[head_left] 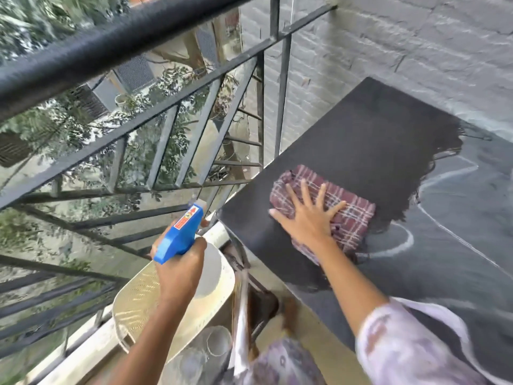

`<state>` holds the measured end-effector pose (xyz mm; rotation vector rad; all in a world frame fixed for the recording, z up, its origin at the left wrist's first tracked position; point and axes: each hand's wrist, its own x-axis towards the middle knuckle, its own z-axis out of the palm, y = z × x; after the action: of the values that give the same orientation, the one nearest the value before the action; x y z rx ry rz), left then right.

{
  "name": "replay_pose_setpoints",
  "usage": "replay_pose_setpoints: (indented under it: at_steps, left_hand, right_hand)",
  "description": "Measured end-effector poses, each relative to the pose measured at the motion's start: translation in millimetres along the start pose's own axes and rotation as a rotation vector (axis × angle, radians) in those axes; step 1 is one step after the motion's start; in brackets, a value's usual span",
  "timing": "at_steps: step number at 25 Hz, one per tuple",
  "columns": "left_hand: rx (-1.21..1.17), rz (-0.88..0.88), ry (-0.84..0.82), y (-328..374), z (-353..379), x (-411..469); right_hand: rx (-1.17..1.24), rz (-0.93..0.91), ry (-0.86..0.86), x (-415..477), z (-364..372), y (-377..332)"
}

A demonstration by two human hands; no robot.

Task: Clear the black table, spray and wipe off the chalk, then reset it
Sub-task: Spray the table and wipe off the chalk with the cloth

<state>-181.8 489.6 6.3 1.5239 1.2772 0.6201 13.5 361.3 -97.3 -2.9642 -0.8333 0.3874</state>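
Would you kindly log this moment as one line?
wiping | right hand presses cloth on table | left hand holds sprayer | chalk partly wiped

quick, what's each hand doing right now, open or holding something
Left hand: closed around the blue spray bottle, held off the table's edge.
Right hand: open, fingers spread, pressing the plaid cloth flat on the black table.

A balcony is bounded by a black metal railing (111,43) with slanted bars, beyond which leafy trees (27,18) and louvred panels (136,72) are seen in daylight, while a grey-painted brick wall (388,45) is set opposite and a cream perforated plastic seat (136,295) below.
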Motion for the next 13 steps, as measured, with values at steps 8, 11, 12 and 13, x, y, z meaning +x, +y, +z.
replay_pose_setpoints:
  at_steps: [8, 11, 12, 13]
  left_hand:
    - [0.082, 0.012, -0.107, -2, -18, -26]
    - [0.090, 0.126, -0.268, 2, -21, -30]
    - [0.099, 0.130, -0.312, 3, -19, -32]
    - [0.099, 0.111, -0.344, 4, -16, -35]
  right_hand:
    - [-0.125, -0.551, 0.069, -116, 36, -44]
    - [0.240, -0.472, 0.057, -142, 20, -11]
    - [0.332, -0.407, 0.066, -152, 9, -2]
    - [0.390, -0.343, 0.114, -160, -2, 5]
